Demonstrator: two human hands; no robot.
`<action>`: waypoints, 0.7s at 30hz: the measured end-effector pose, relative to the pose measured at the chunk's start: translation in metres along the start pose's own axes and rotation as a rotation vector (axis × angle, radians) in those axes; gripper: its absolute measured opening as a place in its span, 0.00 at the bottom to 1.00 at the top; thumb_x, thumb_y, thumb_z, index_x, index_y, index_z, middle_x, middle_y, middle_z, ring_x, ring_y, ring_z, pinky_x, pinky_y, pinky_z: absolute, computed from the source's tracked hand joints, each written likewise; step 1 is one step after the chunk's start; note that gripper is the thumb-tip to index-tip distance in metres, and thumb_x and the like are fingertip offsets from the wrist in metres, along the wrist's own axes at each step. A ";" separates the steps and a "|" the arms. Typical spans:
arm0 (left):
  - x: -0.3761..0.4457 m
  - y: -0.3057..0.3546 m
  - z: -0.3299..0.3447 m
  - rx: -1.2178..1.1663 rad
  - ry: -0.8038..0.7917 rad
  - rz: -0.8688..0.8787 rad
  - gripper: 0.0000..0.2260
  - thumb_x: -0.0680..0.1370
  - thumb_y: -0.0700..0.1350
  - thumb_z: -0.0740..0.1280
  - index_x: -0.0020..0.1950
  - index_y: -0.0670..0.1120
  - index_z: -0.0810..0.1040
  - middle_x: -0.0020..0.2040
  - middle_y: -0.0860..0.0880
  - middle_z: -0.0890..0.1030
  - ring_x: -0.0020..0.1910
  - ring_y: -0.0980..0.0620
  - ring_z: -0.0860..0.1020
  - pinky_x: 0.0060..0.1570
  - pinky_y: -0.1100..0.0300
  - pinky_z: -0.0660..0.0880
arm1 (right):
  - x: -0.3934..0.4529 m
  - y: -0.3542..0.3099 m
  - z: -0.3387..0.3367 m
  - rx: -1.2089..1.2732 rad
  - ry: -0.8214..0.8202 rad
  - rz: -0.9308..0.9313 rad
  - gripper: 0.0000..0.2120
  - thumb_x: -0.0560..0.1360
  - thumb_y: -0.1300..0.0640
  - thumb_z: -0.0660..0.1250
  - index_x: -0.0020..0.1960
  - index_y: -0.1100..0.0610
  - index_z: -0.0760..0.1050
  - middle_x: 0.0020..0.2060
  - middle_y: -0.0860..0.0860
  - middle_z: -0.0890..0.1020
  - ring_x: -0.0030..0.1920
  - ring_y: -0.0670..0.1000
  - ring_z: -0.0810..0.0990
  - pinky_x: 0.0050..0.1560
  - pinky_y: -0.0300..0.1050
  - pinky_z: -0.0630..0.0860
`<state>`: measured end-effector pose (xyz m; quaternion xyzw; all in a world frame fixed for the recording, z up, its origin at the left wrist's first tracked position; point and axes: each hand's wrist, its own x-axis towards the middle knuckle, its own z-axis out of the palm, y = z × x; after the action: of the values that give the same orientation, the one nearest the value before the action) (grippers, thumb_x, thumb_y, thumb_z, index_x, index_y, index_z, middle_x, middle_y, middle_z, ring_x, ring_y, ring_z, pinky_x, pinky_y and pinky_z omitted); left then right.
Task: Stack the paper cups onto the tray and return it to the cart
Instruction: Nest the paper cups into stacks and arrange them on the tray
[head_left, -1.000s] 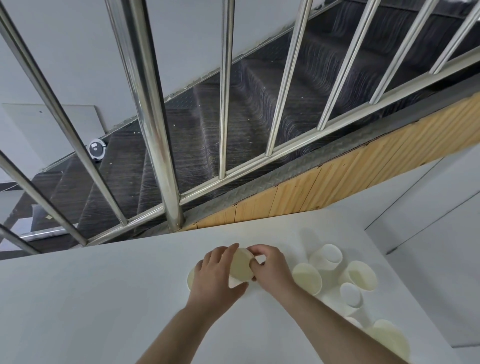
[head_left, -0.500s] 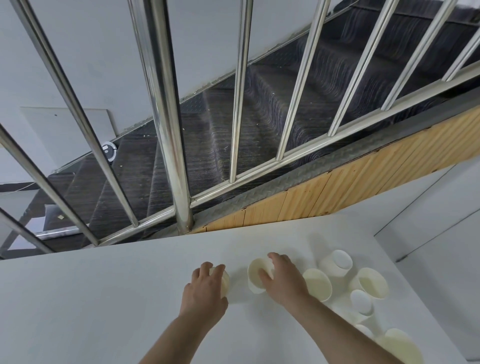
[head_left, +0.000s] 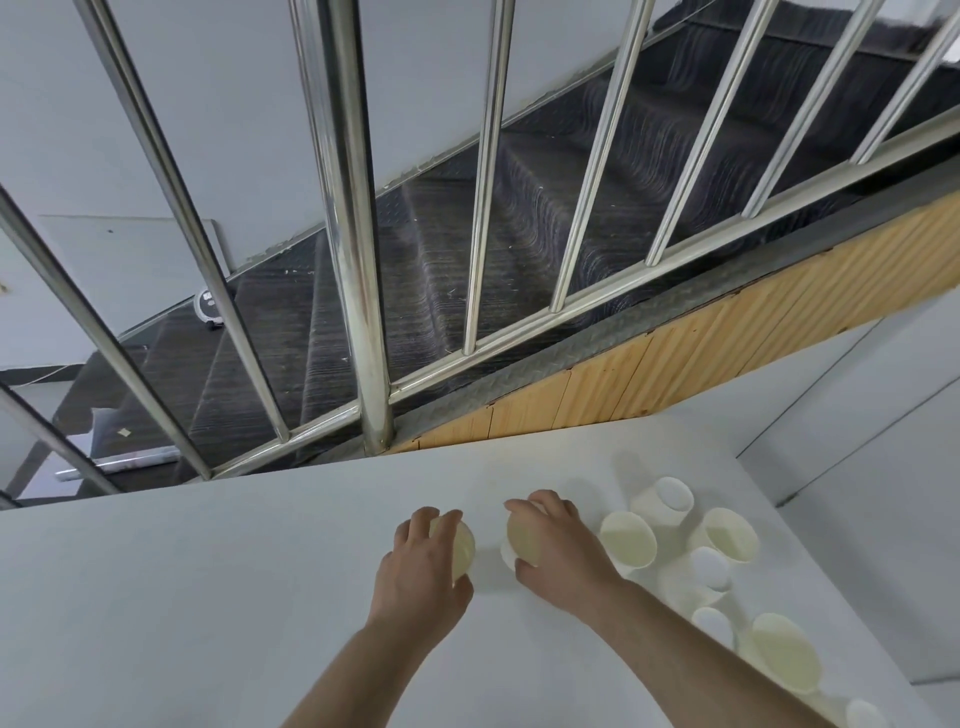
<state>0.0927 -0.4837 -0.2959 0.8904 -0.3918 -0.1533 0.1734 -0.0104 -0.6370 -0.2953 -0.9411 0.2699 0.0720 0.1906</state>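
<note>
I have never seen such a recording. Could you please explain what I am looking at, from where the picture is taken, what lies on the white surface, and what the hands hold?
No machine is here: a person works with bare hands. The single picture comes from a camera worn on the head, looking forward and down. The left hand has its grip around one paper cup. The right hand holds a second cup. Both are over a white table. To the right lie more loose cups, some upright, some tipped or upside down. Behind the table stand a metal railing and dark stairs. No tray or cart is visible.
</note>
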 end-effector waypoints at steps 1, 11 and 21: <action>-0.004 0.001 -0.002 -0.001 0.008 0.008 0.29 0.75 0.49 0.65 0.74 0.55 0.58 0.72 0.53 0.61 0.70 0.50 0.62 0.59 0.58 0.73 | -0.005 -0.002 -0.003 0.001 0.018 -0.006 0.32 0.74 0.57 0.66 0.75 0.47 0.59 0.69 0.46 0.61 0.68 0.52 0.62 0.57 0.45 0.75; -0.069 0.003 -0.026 -0.014 0.081 0.028 0.29 0.74 0.50 0.66 0.74 0.55 0.59 0.71 0.53 0.62 0.69 0.49 0.64 0.57 0.57 0.74 | -0.083 -0.032 -0.017 0.024 0.115 -0.064 0.32 0.73 0.57 0.65 0.75 0.46 0.60 0.69 0.46 0.61 0.68 0.51 0.62 0.58 0.45 0.75; -0.189 0.005 -0.042 -0.024 0.144 0.070 0.29 0.73 0.47 0.65 0.73 0.54 0.61 0.70 0.54 0.63 0.68 0.49 0.64 0.56 0.56 0.74 | -0.195 -0.071 -0.001 0.030 0.149 -0.075 0.32 0.74 0.55 0.67 0.75 0.46 0.60 0.69 0.46 0.61 0.68 0.51 0.63 0.59 0.44 0.74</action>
<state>-0.0155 -0.3371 -0.2302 0.8829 -0.4071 -0.0872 0.2169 -0.1371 -0.4881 -0.2250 -0.9503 0.2488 -0.0097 0.1868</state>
